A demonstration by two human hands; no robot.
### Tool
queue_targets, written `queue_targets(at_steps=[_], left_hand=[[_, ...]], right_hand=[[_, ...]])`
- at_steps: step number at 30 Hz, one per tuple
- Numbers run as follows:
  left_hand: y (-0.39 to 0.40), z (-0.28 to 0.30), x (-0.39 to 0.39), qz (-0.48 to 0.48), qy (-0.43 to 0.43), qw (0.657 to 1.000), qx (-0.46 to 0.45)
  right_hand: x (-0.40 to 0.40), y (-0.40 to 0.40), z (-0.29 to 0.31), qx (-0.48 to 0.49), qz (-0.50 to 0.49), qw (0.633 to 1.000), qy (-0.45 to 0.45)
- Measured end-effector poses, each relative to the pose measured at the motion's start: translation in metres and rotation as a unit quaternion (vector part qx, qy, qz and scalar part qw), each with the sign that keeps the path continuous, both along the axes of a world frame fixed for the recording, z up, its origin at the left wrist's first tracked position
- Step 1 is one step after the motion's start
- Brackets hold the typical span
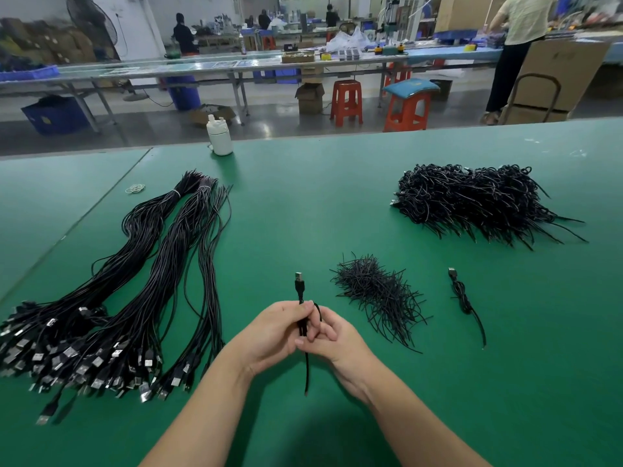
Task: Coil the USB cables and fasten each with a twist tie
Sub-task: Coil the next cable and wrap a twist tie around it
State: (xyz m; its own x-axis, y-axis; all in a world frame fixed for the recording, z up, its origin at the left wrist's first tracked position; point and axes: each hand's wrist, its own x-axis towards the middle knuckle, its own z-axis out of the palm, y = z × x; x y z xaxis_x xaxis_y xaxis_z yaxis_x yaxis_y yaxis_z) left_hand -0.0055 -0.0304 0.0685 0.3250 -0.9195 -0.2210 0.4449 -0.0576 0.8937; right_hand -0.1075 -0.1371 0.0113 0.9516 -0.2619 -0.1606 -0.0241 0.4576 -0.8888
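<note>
1. Left hand (273,332) and right hand (332,335) — fingers clamped on thin black USB cable (301,298), folded, at 6 o'clock above green matte surface (303,203).
2. Loose black twist-tie heap (377,291) at 3 o'clock — uncoiled black cable bundles (135,281) at 9.

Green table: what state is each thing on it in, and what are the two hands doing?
Left hand: grips held cable.
Right hand: pinches the same cable.
Held cable: bunched, plug up, tail hanging.
Long cable bundles: uncoiled, banded at the far end.
Twist ties: loose heap.
Single cable: coiled, lying alone.
Far pile: heaped coiled cables.
</note>
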Motion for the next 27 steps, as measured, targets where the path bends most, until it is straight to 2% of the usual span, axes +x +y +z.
queue_targets(at_steps=[8, 14, 18, 20, 23, 25, 27], left_hand=[[0.005, -0.01, 0.009, -0.058, -0.007, 0.998, -0.017], [-0.005, -0.016, 0.002, 0.074, -0.027, 0.996, 0.045], [-0.009, -0.017, -0.002, 0.106, -0.042, 0.99, 0.082], [-0.012, -0.018, -0.004, 0.11, -0.085, 0.985, 0.107], [-0.014, -0.019, -0.004, 0.125, -0.213, 0.955, 0.162], [-0.016, -0.019, -0.008, 0.133, -0.249, 0.942, 0.179], [-0.019, -0.02, -0.011, 0.137, -0.239, 0.945, 0.176]], right_hand=[[-0.006, -0.006, 0.0, 0.014, 0.043, 0.999, 0.011], [-0.005, -0.005, 0.006, -0.01, 0.029, 0.999, 0.017], [-0.003, 0.002, 0.006, -0.061, -0.008, 0.998, 0.027], [-0.001, 0.003, 0.005, -0.105, -0.055, 0.992, 0.052], [-0.001, -0.002, 0.002, -0.216, -0.122, 0.961, 0.119], [-0.003, -0.006, 0.002, -0.263, -0.1, 0.952, 0.121], [-0.002, -0.004, 0.002, -0.212, -0.047, 0.973, 0.074]])
